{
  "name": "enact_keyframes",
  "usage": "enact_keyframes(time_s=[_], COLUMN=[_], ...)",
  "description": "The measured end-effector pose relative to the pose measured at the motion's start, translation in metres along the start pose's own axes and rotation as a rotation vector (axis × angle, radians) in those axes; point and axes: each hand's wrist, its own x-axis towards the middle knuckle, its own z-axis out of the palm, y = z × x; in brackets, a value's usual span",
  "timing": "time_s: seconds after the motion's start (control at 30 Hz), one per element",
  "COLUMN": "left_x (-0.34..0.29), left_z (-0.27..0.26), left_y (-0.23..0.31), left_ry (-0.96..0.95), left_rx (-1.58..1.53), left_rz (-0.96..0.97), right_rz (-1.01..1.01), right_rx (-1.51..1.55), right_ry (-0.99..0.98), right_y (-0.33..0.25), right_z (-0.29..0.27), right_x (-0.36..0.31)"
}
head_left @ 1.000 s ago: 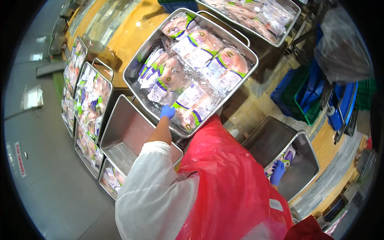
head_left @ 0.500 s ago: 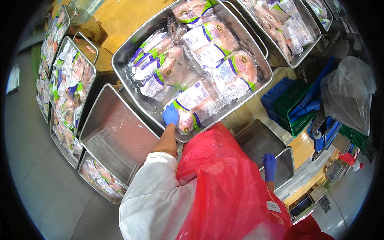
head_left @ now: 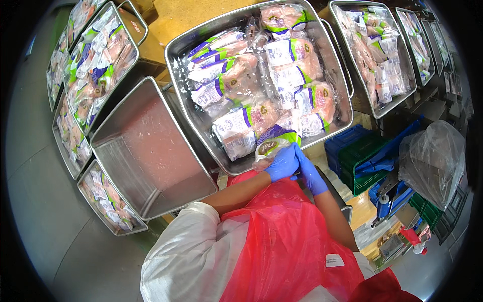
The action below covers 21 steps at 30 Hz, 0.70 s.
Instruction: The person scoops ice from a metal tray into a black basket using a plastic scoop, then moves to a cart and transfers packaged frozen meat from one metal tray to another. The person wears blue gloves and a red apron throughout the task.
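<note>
At the near edge of a large metal tub (head_left: 177, 83), my left hand (head_left: 283, 163) is closed on a printed plastic bag of raw chicken (head_left: 271, 145) with purple and green bands. My right hand (head_left: 313, 177) meets it from the other side, its fingers pinched at the gathered end of the same bag and touching the left hand. Both hands wear blue gloves. Inside the tub lie several more chicken bags (head_left: 294, 63) in rough rows, wet and shiny. The fingertips are partly hidden behind each other.
Left of the tub stands a metal bin with pinkish liquid (head_left: 161, 136). Beyond it are more bins packed with bagged chicken (head_left: 98, 65). Another full tub (head_left: 375, 55) stands at right, above blue and green crates (head_left: 359, 166) and a clear plastic sheet (head_left: 435, 161).
My left hand has moved right along the tub's near edge and now grips a bag. My right hand has come up from low at the right to join it. The view has shifted.
</note>
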Motion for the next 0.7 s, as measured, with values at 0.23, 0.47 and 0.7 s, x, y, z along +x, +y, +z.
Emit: enact_keyframes(time_s=[0.23,0.47,0.7], left_x=[-0.002,0.005,0.027], left_z=[-0.032,-0.084,-0.150], left_y=[-0.055,-0.069,-0.202], left_ry=[-0.420,-0.184,0.152], left_rx=[-0.765,-0.389,0.665], left_rz=[0.128,0.035,-0.641], right_rz=[-0.110,-0.342,-0.357], right_rx=[-0.013,0.038,0.166], right_ry=[-0.197,-0.071,-0.015], right_y=[0.016,0.048,0.071], right_z=[-0.011,-0.009,-0.038], right_x=[0.051,0.094,0.040])
